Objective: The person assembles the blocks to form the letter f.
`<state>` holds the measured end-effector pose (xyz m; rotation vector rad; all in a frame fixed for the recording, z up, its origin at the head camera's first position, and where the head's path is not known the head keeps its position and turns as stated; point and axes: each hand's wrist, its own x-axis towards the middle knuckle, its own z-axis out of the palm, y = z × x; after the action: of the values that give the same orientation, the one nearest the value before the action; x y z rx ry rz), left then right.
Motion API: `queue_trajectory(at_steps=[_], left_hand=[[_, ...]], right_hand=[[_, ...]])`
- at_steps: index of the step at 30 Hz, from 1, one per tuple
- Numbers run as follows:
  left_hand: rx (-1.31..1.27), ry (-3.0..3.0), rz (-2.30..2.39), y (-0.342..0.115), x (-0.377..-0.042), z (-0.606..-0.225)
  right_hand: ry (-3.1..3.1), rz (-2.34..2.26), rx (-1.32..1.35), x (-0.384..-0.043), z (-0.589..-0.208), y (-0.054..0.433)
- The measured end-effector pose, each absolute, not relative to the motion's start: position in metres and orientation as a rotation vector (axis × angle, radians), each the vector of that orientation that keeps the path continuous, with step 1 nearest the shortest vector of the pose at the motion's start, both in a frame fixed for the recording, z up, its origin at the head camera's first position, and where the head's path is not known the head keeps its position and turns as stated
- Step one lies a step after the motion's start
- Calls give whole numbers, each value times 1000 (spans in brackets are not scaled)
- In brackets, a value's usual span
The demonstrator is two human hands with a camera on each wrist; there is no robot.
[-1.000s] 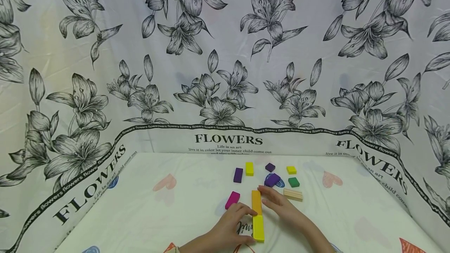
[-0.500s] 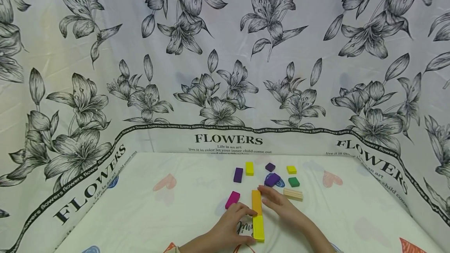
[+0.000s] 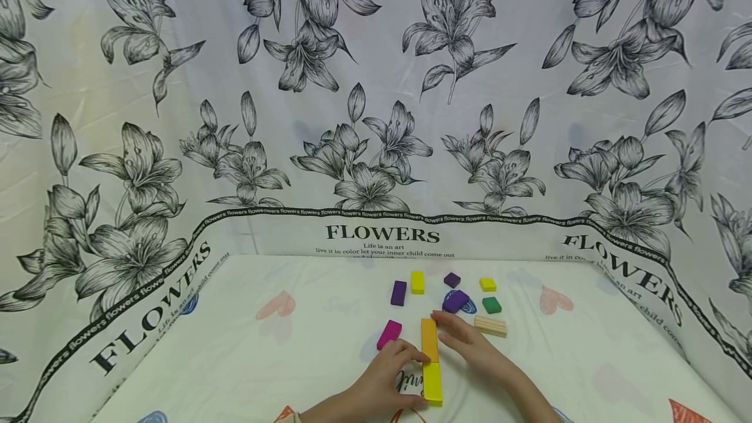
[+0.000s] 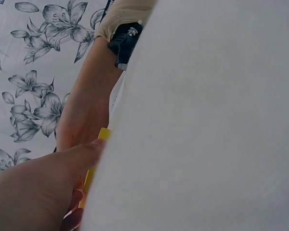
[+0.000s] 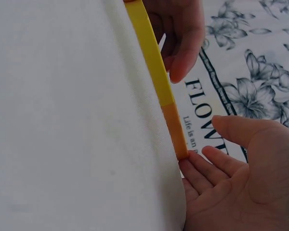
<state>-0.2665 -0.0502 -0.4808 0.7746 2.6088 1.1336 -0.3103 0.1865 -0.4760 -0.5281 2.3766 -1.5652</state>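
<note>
An orange block (image 3: 429,339) and a yellow block (image 3: 432,384) lie end to end in one straight line on the white cloth. My left hand (image 3: 384,377) holds the yellow block from the left, thumb at its near end and index finger by the joint. In the left wrist view, the thumb presses the yellow block's (image 4: 104,134) end. With fingers extended, my right hand (image 3: 470,346) touches the far end of the orange block. The right wrist view shows these fingertips against the orange block's (image 5: 176,132) end, with the thumb apart. White cloth hides much of both wrist views.
A magenta block (image 3: 389,334) lies just beyond the left hand. Farther back are a dark purple block (image 3: 398,293), a yellow block (image 3: 417,282), two purple pieces (image 3: 455,301), a small yellow block (image 3: 487,284) and a green one (image 3: 491,305). Plain wooden pieces (image 3: 490,326) lie beyond the right hand.
</note>
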Motion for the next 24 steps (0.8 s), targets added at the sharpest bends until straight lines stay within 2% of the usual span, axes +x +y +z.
queue_trajectory(at_steps=[24], left_hand=[[812,2625,1126,-52,-266,-482]], right_hand=[[2380,-1600,-523,-312,-480,187]])
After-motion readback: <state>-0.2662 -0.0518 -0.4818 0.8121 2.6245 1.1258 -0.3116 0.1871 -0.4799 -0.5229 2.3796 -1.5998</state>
